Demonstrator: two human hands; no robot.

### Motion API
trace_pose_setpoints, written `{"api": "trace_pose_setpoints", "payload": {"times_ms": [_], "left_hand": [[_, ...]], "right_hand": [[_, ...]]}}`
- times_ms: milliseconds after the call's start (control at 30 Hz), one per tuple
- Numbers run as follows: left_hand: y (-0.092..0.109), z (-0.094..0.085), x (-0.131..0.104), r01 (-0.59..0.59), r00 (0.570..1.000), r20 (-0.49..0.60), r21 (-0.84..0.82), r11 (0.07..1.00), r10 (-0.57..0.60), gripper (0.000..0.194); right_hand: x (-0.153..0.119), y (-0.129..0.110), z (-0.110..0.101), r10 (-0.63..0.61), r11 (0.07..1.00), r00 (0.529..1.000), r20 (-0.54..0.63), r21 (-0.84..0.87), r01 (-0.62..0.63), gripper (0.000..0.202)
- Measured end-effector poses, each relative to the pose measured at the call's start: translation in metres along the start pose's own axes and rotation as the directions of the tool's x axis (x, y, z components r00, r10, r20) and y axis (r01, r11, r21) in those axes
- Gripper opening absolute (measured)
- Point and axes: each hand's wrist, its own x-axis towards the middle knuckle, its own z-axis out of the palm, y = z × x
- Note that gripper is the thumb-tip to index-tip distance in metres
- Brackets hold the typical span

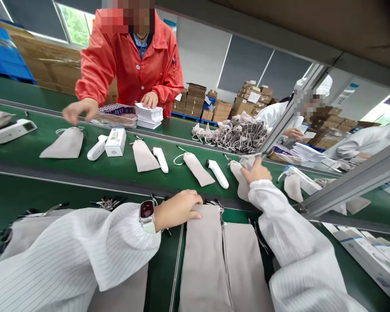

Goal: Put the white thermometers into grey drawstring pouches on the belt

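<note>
My left hand (pixel 178 209), with a watch (pixel 147 211) on its wrist, rests at the top edge of a stack of grey fabric pouches (pixel 203 255); its fingers are bent and what they hold, if anything, is hidden. Farther right, my right hand (pixel 257 171) has its fingers closed on a grey drawstring pouch (pixel 242 184) on the green belt (pixel 195 193). Beside that pouch lies a white handheld device (pixel 218 174). A second pouch stack (pixel 247 264) lies right of the first.
Across the belt a person in a red jacket (pixel 139 65) touches white booklets (pixel 149 115). More pouches (pixel 198 169), devices and a small box (pixel 115 142) lie along the belt. A metal post (pixel 289 112) slants at right, near a pouch heap (pixel 237 132). White boxes (pixel 370 260) are at lower right.
</note>
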Motion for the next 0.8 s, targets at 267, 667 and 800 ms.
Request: {"api": "trace_pose_setpoints", "payload": {"times_ms": [267,667,800], "left_hand": [[0.012,0.008,-0.008,-0.028,0.999,-0.032,0.186,0.982,0.034,0.012],[0.015,0.005,-0.009,-0.077,0.993,-0.042,0.454,0.888,0.108,0.014],[0.01,-0.007,-0.004,-0.104,0.995,0.028,0.227,0.968,0.1,0.021]], "right_hand": [[-0.022,-0.027,0.055,-0.431,0.894,0.897,0.099,0.184,0.409,0.044],[-0.025,-0.041,0.011,-0.433,0.498,0.863,0.259,0.867,-0.011,0.07],[-0.055,-0.058,-0.027,-0.559,0.044,0.808,0.186,0.98,-0.195,0.093]]}}
